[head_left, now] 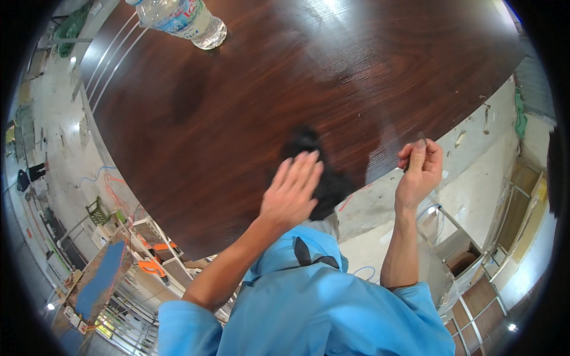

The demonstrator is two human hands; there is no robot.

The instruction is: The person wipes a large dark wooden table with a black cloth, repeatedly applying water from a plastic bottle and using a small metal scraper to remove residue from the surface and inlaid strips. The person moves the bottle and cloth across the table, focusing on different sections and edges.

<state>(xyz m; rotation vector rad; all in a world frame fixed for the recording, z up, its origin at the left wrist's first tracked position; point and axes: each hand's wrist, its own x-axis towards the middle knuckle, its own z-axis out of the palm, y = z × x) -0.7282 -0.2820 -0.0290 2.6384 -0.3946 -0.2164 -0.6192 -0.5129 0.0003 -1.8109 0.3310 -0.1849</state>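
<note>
My left hand point(291, 191) lies flat with its fingers stretched out, pressing on a crumpled black cloth point(329, 193). The cloth, a little blurred, rests on the dark brown wood-grain tabletop point(249, 107) near its front edge. Over the right part of that edge, my right hand point(420, 166) is closed in a pinch. Something small and dark shows at its thumb and fingertips, too little of it to name.
A clear plastic water bottle point(187, 21) is at the tabletop's far left. On the floor at the lower left, an orange power tool point(152, 268) sits on a rack beside a blue-topped bench point(102, 279). A grey metal frame cabinet point(457, 255) stands at the right.
</note>
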